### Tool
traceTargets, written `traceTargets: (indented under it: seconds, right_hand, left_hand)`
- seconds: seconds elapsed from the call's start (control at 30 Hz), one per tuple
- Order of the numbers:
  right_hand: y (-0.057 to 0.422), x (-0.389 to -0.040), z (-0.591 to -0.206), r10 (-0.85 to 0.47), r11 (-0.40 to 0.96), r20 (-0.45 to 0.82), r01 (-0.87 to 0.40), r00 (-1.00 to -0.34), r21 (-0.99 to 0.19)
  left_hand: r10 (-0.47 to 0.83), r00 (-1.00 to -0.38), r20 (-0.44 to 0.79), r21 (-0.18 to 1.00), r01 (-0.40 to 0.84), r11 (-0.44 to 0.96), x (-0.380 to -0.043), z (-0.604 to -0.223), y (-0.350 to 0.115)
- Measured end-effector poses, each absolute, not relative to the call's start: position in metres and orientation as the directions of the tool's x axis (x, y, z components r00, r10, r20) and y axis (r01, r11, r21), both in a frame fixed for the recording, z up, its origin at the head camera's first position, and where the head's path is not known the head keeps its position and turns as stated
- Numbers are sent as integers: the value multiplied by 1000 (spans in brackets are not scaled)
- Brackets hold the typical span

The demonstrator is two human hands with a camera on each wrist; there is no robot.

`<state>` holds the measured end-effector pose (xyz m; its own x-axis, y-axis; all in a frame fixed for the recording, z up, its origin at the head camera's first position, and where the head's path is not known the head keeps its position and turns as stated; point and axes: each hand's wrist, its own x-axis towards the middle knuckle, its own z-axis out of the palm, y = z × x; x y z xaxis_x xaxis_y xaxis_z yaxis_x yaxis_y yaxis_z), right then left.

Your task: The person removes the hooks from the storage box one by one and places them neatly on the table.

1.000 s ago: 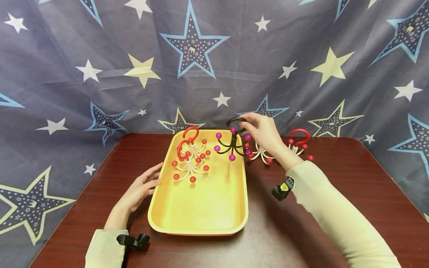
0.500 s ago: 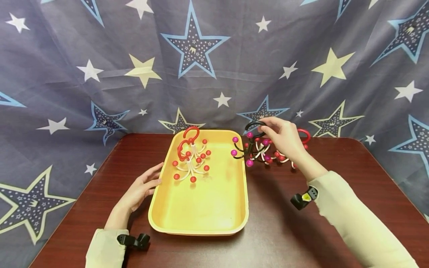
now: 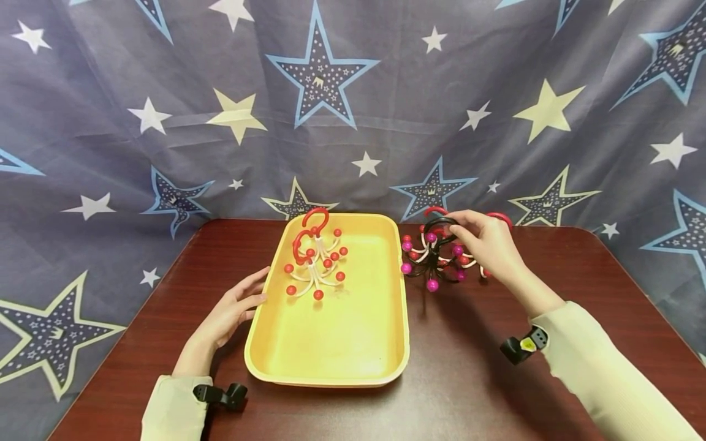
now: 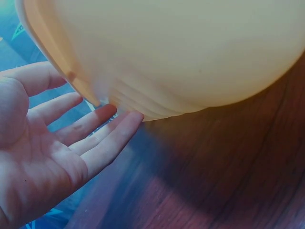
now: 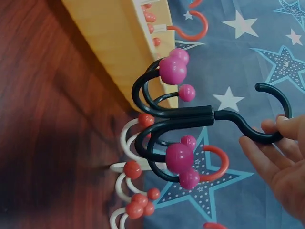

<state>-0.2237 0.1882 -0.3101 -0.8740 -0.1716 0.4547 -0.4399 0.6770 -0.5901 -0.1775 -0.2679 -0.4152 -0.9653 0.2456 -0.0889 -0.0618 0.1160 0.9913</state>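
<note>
My right hand (image 3: 489,242) pinches the hook of a black multi-arm hanger (image 3: 433,256) whose arms end in magenta balls. In the right wrist view the thumb and fingers grip the curved end of that black hanger (image 5: 198,112). It hangs just right of the yellow tray (image 3: 325,383), overlapping a white hanger with red balls. My left hand (image 3: 227,313) rests at the tray's left side. In the left wrist view its fingers (image 4: 112,140) are extended against the tray wall (image 4: 200,62). Two white hangers (image 3: 313,278) with red hooks stand inside the tray.
Right of the tray, white hangers with red balls (image 5: 132,169) stand on the brown table (image 3: 474,380), partly hidden behind the black hanger and my right hand. A red hook (image 3: 501,218) shows past the hand. A star-print curtain (image 3: 364,122) hangs behind the table.
My right hand has carried the black hanger rightward from over the tray's right edge and lowered it beside the tray. My left hand and the tray have stayed put.
</note>
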Motion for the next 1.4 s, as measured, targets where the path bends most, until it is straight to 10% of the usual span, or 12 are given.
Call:
traceTargets:
  seconds: [1.4]
  right_hand:
    - [184, -232, -342, -251, 662, 402, -459, -880, -592]
  left_hand:
    - [246, -965, -90, 992, -63, 113, -179, -416, -268]
